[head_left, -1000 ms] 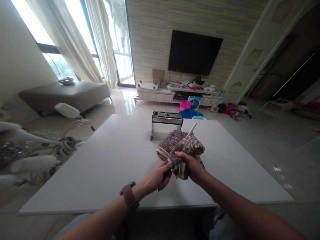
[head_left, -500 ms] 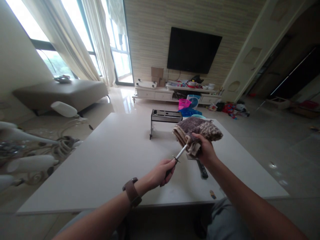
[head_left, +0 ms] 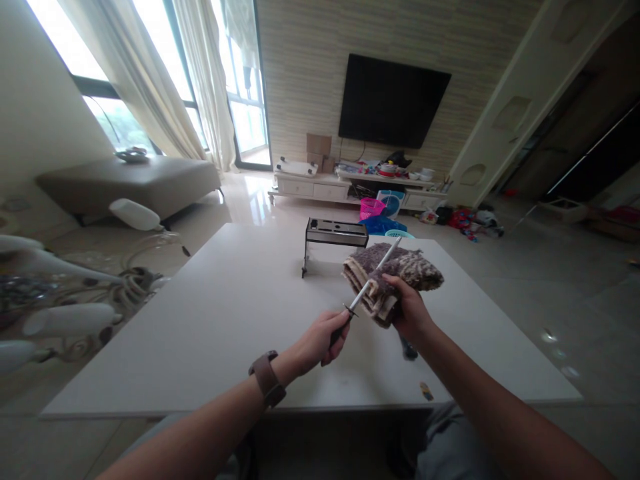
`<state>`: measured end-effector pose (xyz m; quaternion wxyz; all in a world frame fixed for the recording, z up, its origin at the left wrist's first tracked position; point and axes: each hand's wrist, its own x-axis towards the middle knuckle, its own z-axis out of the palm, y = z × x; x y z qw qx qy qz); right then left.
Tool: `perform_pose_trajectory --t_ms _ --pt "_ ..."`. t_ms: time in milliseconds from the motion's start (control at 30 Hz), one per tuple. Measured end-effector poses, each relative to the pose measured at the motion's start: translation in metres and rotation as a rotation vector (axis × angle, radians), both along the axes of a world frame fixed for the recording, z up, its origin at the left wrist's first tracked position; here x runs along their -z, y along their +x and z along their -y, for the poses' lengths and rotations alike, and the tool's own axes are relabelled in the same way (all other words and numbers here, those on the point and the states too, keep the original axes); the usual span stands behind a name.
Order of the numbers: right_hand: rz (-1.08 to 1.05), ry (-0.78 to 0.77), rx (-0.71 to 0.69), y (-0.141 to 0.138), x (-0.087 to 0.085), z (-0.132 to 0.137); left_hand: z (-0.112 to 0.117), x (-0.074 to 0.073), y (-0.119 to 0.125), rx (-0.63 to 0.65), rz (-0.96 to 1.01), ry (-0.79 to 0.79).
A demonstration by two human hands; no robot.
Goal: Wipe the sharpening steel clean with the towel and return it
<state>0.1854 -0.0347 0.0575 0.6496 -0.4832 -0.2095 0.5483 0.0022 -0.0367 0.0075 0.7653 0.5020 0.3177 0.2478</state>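
My left hand [head_left: 325, 337] is closed around the black handle of a sharpening steel [head_left: 387, 253], whose pale rod slants up and to the right. A folded brown fluffy cloth [head_left: 360, 263] is gripped in my right hand [head_left: 410, 307]. The rod passes over the cloth, with a fold of it pinched around the rod near my right thumb, and the tip sticks out above. Beneath my right hand, the dark handle of a knife [head_left: 409, 348] shows on the white table [head_left: 200, 333]; its blade is hidden by the cloth and hand.
A black-framed knife rack [head_left: 336, 231] stands at the table's far side. Near the front edge lies a small yellow and dark item [head_left: 426, 390]. Lamp parts with white shades [head_left: 70, 320] lie left of the table. Beyond are a pink basket [head_left: 371, 208] and a low cabinet [head_left: 300, 188].
The steel's rod, partly covered by the cloth before, now shows along most of its length with its tip exposed. The cloth has come down over more of the knife.
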Motion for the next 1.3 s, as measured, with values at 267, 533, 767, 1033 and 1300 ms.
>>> perform_pose_trajectory --t_ms 267,533,767,1033,1300 --pt "0.103 -0.05 -0.173 -0.026 0.017 0.024 0.002 0.016 0.004 0.033 0.078 0.008" --pt "0.103 -0.052 -0.168 -0.025 0.02 0.023 0.003 0.016 0.001 0.067 0.075 -0.009" --pt "0.133 -0.051 -0.125 -0.024 0.024 0.023 0.005 0.02 0.003 0.066 0.077 -0.012" --pt "0.049 -0.011 0.032 -0.009 0.004 0.002 0.001 0.011 0.001 0.1 -0.021 0.031" --pt "-0.053 0.064 0.123 0.032 -0.003 -0.022 0.003 0.002 -0.01 0.161 -0.101 0.058"
